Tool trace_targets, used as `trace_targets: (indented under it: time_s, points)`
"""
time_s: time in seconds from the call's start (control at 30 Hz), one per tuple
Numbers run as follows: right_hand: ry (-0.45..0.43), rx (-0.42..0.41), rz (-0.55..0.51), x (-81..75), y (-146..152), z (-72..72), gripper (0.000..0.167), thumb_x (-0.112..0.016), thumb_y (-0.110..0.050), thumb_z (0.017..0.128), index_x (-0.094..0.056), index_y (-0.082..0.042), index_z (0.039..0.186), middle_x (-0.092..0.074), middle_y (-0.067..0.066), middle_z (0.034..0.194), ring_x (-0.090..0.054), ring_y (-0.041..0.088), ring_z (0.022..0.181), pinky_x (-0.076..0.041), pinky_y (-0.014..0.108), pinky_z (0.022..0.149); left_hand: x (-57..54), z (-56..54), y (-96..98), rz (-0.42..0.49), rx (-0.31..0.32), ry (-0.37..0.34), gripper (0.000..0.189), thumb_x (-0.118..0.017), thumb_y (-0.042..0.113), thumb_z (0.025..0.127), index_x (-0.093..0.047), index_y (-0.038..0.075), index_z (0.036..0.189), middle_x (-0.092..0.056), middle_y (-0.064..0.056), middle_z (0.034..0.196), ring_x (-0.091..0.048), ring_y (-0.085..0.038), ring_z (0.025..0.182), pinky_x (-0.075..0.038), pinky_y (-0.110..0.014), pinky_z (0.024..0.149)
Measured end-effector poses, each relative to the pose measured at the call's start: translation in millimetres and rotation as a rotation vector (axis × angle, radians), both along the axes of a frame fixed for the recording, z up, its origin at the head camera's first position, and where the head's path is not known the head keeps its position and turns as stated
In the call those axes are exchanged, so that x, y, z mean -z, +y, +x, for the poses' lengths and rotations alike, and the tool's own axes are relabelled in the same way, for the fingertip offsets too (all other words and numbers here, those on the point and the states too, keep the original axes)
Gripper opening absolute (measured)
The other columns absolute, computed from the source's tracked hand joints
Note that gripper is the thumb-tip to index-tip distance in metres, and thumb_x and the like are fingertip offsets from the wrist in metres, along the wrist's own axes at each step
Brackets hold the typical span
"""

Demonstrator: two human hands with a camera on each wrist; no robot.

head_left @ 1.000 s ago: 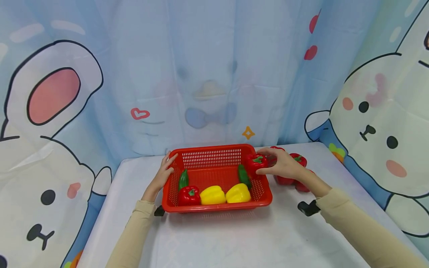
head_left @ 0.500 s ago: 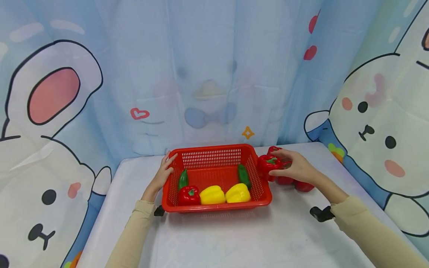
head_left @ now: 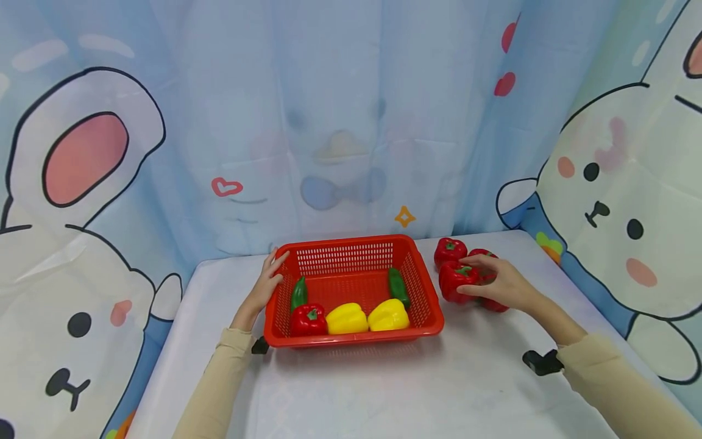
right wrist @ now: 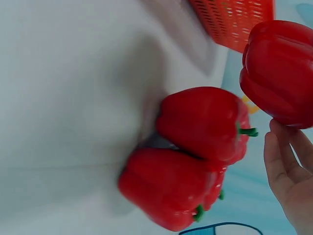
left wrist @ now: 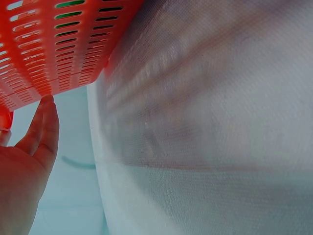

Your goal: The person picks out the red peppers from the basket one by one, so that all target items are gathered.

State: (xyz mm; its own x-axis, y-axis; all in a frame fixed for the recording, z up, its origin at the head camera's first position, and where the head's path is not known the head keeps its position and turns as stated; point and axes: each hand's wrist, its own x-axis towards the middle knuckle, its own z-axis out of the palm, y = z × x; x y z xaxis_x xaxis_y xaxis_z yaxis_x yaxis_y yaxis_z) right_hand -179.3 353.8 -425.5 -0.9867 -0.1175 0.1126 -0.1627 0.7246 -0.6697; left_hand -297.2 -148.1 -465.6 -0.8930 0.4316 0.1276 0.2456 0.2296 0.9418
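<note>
Pepper transfer in hand, I judge.
My right fingers [right wrist: 275,161] grasp a red pepper [head_left: 456,281] outside the basket [head_left: 351,339], near the loose peppers [right wrist: 203,122]; my left fingers [left wrist: 48,127], extended, touch the basket. Next move likely calls for controlled placement.

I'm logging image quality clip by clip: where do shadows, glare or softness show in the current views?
Head view: mostly clear, with a soft shadow just in front of the red basket; left wrist view: a broad, faint shadow dims the soft-looking white cloth; right wrist view: pale glints on the red pepper held by the right hand, blurry-edged shadows on the cloth.
</note>
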Motion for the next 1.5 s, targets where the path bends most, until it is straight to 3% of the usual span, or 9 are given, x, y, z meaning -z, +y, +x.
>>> trace_targets:
  time_s: [0.2, 0.37, 0.63, 1.1, 1.37, 1.5]
  points:
    - [0.011, 0.002, 0.003, 14.9, 4.4, 2.2, 0.067, -0.081, -0.033, 0.080, -0.057, -0.004, 0.134, -0.054, 0.026, 0.129, -0.049, 0.044, 0.115, -0.057, 0.045, 0.072, 1.1, -0.6, -0.2, -0.005, 0.004, 0.006, 0.064, -0.035, -0.007, 0.089, -0.025, -0.008, 0.152, 0.010, -0.024, 0.161, -0.001, -0.043, 0.146, -0.036, -0.049, 0.105]
    - [0.028, -0.008, 0.004, 26.3, 6.0, 2.8, 0.060, -0.082, -0.030, 0.079, -0.061, -0.003, 0.129, -0.061, 0.023, 0.122, -0.054, 0.038, 0.108, -0.056, 0.036, 0.071, 2.5, -1.8, -0.6, -0.003, 0.007, 0.000, 0.063, -0.035, -0.006, 0.091, -0.025, -0.006, 0.152, 0.011, -0.021, 0.162, -0.003, -0.042, 0.146, -0.042, -0.040, 0.099]
    - [0.015, 0.028, 0.012, 31.9, 3.8, 6.1, 0.051, -0.083, -0.028, 0.078, -0.064, -0.001, 0.117, -0.065, 0.020, 0.111, -0.059, 0.033, 0.099, -0.055, 0.031, 0.069, 4.6, -1.7, -0.6, 0.004, 0.000, -0.017, 0.064, -0.035, -0.006, 0.090, -0.026, -0.005, 0.153, 0.011, -0.020, 0.162, -0.003, -0.041, 0.147, -0.040, -0.043, 0.102]
    - [0.030, 0.075, 0.043, 38.1, 11.2, 15.9, 0.056, -0.085, -0.030, 0.076, -0.062, -0.001, 0.117, -0.060, 0.021, 0.114, -0.058, 0.037, 0.101, -0.057, 0.040, 0.071, -2.4, 0.5, -0.6, 0.007, -0.001, -0.009, 0.063, -0.035, -0.008, 0.091, -0.025, -0.005, 0.153, 0.011, -0.021, 0.162, 0.000, -0.041, 0.147, -0.037, -0.050, 0.104]
    - [0.056, 0.055, 0.043, 52.9, 17.6, 23.1, 0.055, -0.087, -0.027, 0.074, -0.066, -0.001, 0.118, -0.058, 0.018, 0.113, -0.057, 0.032, 0.098, -0.053, 0.025, 0.067, -1.3, 0.2, -0.5, -0.018, -0.004, -0.002, 0.064, -0.035, -0.007, 0.090, -0.025, -0.005, 0.153, 0.010, -0.022, 0.162, 0.000, -0.042, 0.147, -0.035, -0.051, 0.105]
    - [0.060, 0.069, 0.053, 58.4, 18.2, 25.8, 0.056, -0.087, -0.028, 0.074, -0.066, -0.001, 0.119, -0.056, 0.020, 0.118, -0.053, 0.035, 0.105, -0.056, 0.031, 0.071, 0.6, 0.0, -0.3, -0.021, -0.004, -0.007, 0.065, -0.034, -0.007, 0.090, -0.024, -0.005, 0.153, 0.010, -0.021, 0.162, 0.001, -0.042, 0.147, -0.036, -0.052, 0.105]
